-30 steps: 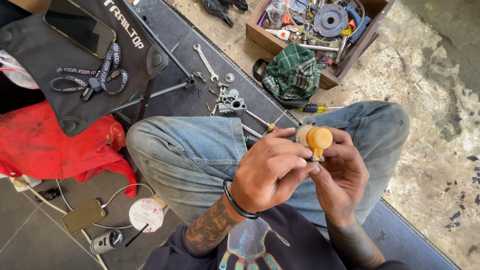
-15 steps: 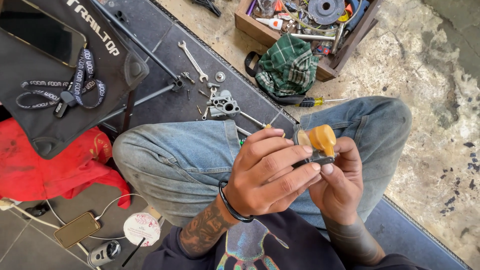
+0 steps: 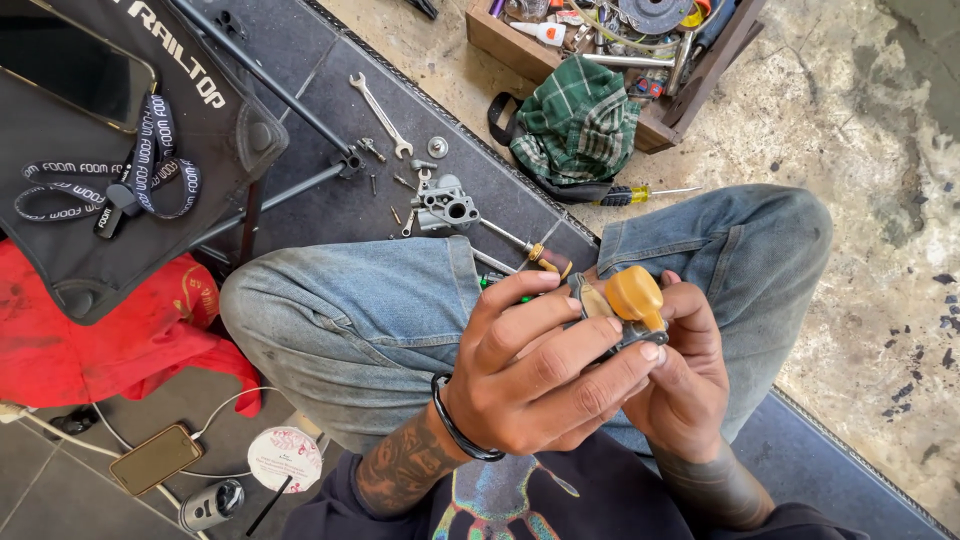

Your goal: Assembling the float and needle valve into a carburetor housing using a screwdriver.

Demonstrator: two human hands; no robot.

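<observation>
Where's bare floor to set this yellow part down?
Bare concrete right of the wooden tool crate, beyond the knee. Bare mat beside the wrench. Crowded around the metal housing with its scattered screws.

Small part with rounded amber-yellow plastic cap on a dark metal base, held above the lap, pinched between fingers of left hand and right hand.
</observation>
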